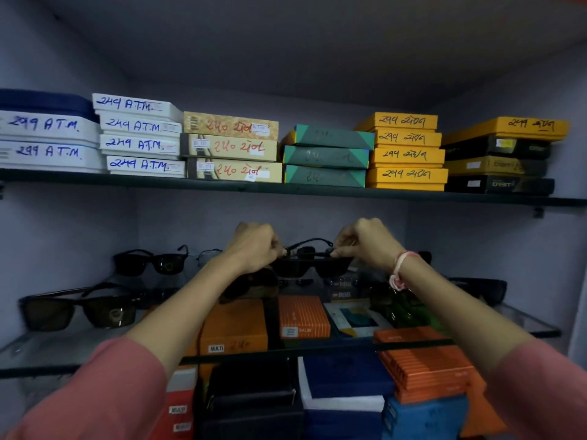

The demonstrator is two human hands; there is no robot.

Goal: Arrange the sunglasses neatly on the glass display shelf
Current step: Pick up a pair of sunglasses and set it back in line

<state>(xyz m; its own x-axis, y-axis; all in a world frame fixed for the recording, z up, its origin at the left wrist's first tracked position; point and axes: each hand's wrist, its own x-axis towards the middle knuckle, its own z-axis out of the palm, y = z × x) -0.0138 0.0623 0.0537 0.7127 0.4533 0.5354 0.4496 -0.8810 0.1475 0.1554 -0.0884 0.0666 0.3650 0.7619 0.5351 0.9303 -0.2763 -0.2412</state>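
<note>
Both hands hold one pair of sunglasses (309, 265) over the middle of the glass shelf (47, 354): the left hand (254, 246) pinches its left corner, the right hand (368, 246) its right, fingers closed on the frame. Two more pairs (76, 308) (151, 262) sit at the left, another (482, 289) at the right; darker ones behind the arms are hard to count. Bare glass lies along the front-left edge. Stacked boxes (406, 150) fill the shelf above, and more boxes (303, 317) show below the glass.
</note>
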